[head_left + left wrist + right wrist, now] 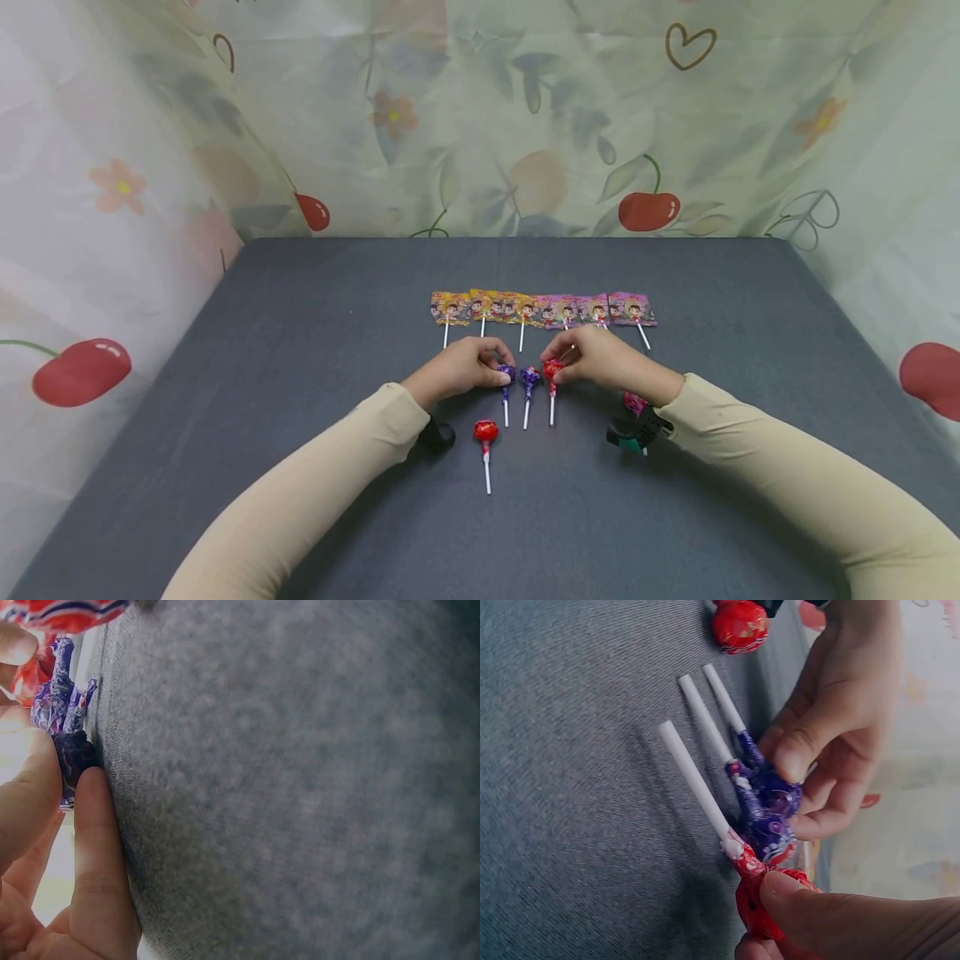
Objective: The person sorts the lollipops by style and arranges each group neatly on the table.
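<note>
My left hand (480, 365) pinches the wrapped head of a purple lollipop (507, 374), whose white stick points toward me. Just right of it lies a second purple lollipop (529, 377), untouched. My right hand (592, 357) pinches the head of a red lollipop (552, 369) between thumb and fingers; the right wrist view shows this red lollipop (754, 907) beside the two purple ones. These three stand side by side with sticks roughly parallel. Nearer to me, another red lollipop (486, 432) lies alone on the dark table.
Behind the hands runs a row of flat-packed lollipops, yellow packets (451, 308) on the left and pink packets (632, 308) on the right. A pink lollipop (635, 403) lies partly hidden under my right wrist. A patterned curtain (480, 125) hangs behind the dark table (337, 283).
</note>
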Demonstrator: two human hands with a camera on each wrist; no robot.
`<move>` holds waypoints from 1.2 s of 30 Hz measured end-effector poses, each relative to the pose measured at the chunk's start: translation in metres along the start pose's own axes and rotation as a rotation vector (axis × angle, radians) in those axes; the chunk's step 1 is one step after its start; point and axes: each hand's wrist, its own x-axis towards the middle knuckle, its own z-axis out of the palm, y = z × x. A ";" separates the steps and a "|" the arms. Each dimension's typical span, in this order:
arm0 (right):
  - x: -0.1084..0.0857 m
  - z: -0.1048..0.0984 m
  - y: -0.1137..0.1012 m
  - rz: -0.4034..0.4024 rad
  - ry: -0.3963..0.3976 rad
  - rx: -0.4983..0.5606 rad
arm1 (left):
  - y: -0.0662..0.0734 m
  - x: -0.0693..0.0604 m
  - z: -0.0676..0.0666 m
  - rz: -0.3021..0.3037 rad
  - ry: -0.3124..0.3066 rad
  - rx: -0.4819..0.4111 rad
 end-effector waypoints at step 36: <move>0.009 0.011 0.001 0.039 -0.033 -0.049 | 0.001 -0.002 0.000 -0.009 -0.002 -0.011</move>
